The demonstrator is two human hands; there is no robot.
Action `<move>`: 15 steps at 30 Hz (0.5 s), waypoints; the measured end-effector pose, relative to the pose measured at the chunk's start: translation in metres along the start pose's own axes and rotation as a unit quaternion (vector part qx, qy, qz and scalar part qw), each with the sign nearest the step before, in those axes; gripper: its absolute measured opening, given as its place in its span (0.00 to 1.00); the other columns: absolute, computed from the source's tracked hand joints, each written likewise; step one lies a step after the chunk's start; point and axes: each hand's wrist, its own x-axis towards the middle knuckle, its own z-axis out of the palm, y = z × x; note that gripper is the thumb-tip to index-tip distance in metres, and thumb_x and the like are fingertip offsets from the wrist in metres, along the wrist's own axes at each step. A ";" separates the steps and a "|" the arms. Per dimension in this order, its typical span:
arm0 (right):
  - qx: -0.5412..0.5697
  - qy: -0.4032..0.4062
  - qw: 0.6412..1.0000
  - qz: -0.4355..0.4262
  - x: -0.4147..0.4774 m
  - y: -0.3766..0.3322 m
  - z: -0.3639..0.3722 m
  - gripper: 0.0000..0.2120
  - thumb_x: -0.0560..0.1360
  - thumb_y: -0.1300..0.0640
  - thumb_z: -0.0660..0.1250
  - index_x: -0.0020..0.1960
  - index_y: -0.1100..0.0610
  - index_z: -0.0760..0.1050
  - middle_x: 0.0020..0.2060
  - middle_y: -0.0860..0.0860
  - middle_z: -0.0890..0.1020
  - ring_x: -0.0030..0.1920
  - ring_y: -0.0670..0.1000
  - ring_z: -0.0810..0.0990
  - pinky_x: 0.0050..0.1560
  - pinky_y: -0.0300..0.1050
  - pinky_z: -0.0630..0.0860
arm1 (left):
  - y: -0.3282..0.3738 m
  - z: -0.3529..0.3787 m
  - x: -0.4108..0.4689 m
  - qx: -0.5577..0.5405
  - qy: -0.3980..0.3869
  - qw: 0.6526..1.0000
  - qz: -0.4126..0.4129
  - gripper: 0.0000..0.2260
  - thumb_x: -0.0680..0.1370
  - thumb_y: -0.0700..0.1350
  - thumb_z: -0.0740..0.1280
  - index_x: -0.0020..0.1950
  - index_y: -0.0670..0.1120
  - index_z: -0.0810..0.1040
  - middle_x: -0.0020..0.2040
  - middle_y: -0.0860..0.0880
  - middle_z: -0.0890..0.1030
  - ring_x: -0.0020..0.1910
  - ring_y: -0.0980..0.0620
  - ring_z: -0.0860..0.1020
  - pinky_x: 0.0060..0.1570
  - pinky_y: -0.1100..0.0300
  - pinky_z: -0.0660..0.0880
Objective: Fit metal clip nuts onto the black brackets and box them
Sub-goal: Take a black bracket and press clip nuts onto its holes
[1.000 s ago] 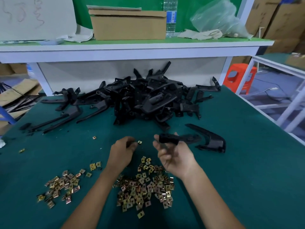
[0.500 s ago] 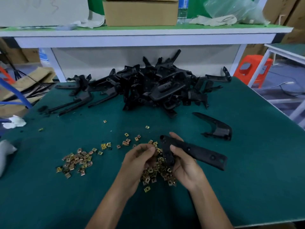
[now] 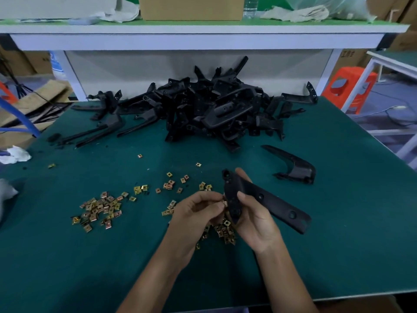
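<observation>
The right hand (image 3: 255, 222) has its fingers curled round one black bracket (image 3: 266, 199) near the middle of the frame, just above the table (image 3: 338, 245). The left hand (image 3: 196, 213) pinches one small clip nut (image 3: 224, 203) with its fingertips, right against the bracket's edge. The bracket looks like hard plastic, light and stiff, so it is best held close to the end where the nut goes. The nut looks tiny, thin and a bit slippery, so it is best pinched by its flat sides. More loose nuts (image 3: 99, 208) lie in the lower left. A big pile of brackets (image 3: 214, 109) sits higher up. A brown box (image 3: 191, 7) stands on the shelf at the top, and I cannot see what is in it
</observation>
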 end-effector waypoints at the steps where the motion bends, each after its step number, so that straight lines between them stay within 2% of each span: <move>1: -0.002 0.000 1.000 0.001 0.000 0.000 0.000 0.25 0.68 0.62 0.72 0.64 0.47 0.82 0.60 0.54 0.84 0.52 0.51 0.85 0.50 0.47 0.82 | -0.001 0.000 0.000 -0.003 0.000 1.000 -0.001 0.05 0.76 0.33 0.70 0.47 0.41 0.83 0.40 0.42 0.81 0.38 0.48 0.77 0.41 0.60 0.77; 7: -0.023 -0.009 1.000 0.012 -0.002 -0.001 0.002 0.24 0.71 0.63 0.70 0.65 0.49 0.81 0.60 0.54 0.83 0.51 0.50 0.85 0.49 0.46 0.82 | 0.000 -0.004 0.002 0.008 -0.026 1.000 -0.011 0.09 0.75 0.32 0.71 0.45 0.46 0.82 0.39 0.42 0.79 0.36 0.50 0.76 0.39 0.60 0.76; 12: -0.075 -0.040 0.996 0.013 -0.004 0.001 0.004 0.26 0.75 0.65 0.67 0.71 0.51 0.75 0.64 0.57 0.81 0.59 0.56 0.82 0.56 0.50 0.80 | 0.001 -0.004 0.002 -0.047 -0.011 0.998 -0.042 0.09 0.73 0.33 0.72 0.50 0.43 0.77 0.38 0.44 0.80 0.36 0.51 0.77 0.37 0.60 0.76; 15: -0.086 -0.042 0.995 0.005 -0.002 0.002 0.002 0.27 0.75 0.65 0.68 0.72 0.51 0.73 0.66 0.60 0.79 0.62 0.59 0.80 0.59 0.52 0.79 | 0.001 -0.005 0.004 -0.037 -0.012 0.998 -0.044 0.10 0.72 0.35 0.73 0.51 0.42 0.77 0.39 0.42 0.79 0.37 0.50 0.77 0.37 0.61 0.76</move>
